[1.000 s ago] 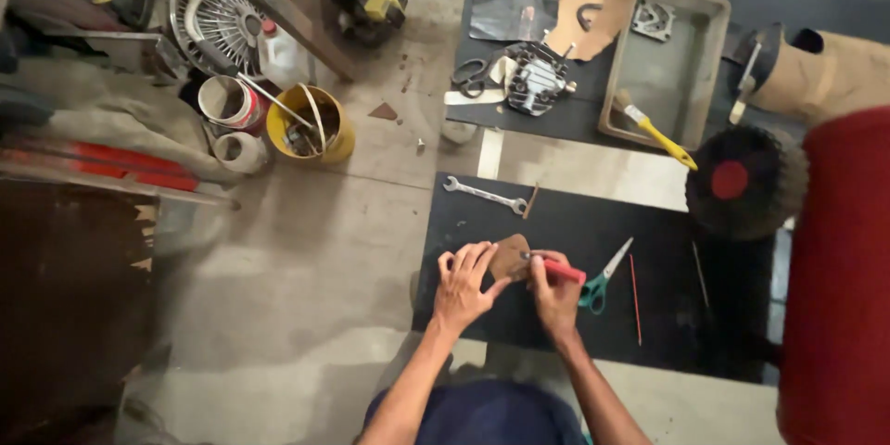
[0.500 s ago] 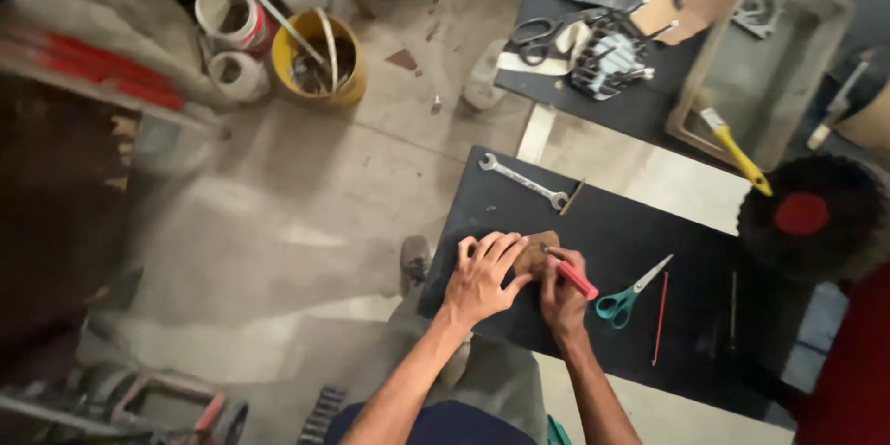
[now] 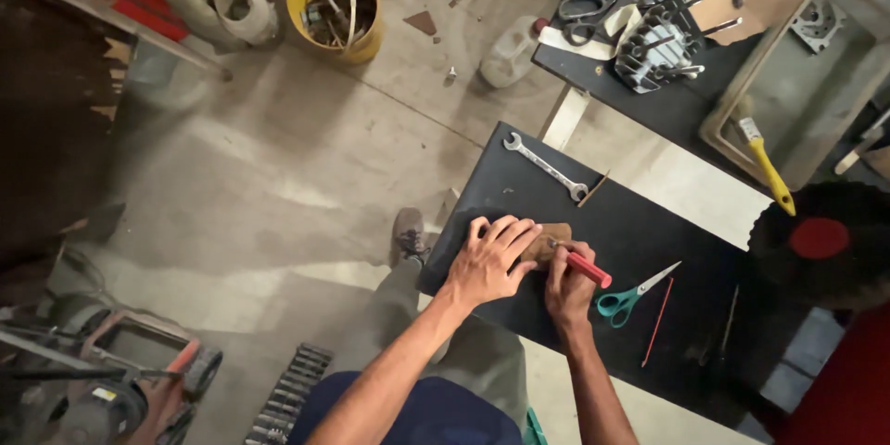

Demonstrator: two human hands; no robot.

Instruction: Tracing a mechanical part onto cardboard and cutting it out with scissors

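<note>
Red-handled tool (image 3: 587,268) on brown piece (image 3: 549,239)

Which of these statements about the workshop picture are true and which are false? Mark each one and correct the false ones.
1. The right hand holds a red-handled tool against a brown piece. True.
2. The left hand is lifted clear of the brown piece. False: it presses flat on it.
3. A wrench lies on the black mat beyond the hands. True.
4. The teal-handled scissors lie left of the left hand. False: they lie to the right of the right hand.
5. The yellow bucket stands on the black mat. False: it stands on the floor.
</note>
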